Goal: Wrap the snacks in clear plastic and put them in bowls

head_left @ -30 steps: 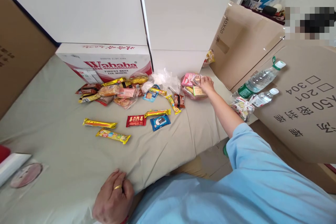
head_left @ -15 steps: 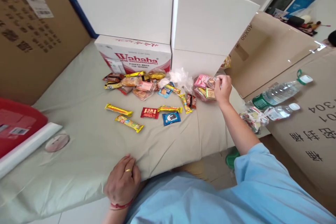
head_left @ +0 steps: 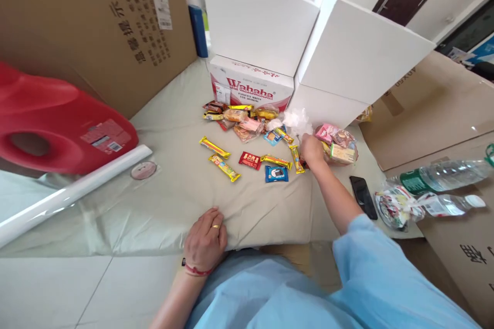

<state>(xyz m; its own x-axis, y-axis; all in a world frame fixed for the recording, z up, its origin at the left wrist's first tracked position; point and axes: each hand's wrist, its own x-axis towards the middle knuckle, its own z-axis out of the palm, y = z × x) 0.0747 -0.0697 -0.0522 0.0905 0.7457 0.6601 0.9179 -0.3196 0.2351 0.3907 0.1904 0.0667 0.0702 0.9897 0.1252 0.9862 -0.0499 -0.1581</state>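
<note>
My left hand (head_left: 206, 236), with a ring and a red string bracelet, rests on the front edge of the cloth-covered table, its fingers curled together around nothing visible. My right hand (head_left: 312, 150) reaches in among the snacks with fingers bent and partly hidden; what is between them cannot be made out. Close to it lie a yellow-wrapped bar (head_left: 297, 159), a crumpled clear plastic bag (head_left: 298, 121) and a bag of assorted snacks (head_left: 342, 153). Nearer me are a red packet (head_left: 249, 160), a blue packet (head_left: 276, 174) and several yellow bars (head_left: 224, 168).
Mixed snacks (head_left: 247, 126) are heaped before a Wahaha carton (head_left: 252, 82) and white panels (head_left: 266, 20). A red jug (head_left: 65, 118) and white roll (head_left: 77, 190) occupy the left. Rightward lie a phone (head_left: 363, 198) and water bottles (head_left: 451, 177). Cardboard boxes (head_left: 88, 20) flank the table.
My right hand has moved left, from the bag of assorted snacks to beside the yellow bar. The left hand stays on the table edge. The view has swung left, and the phone now shows.
</note>
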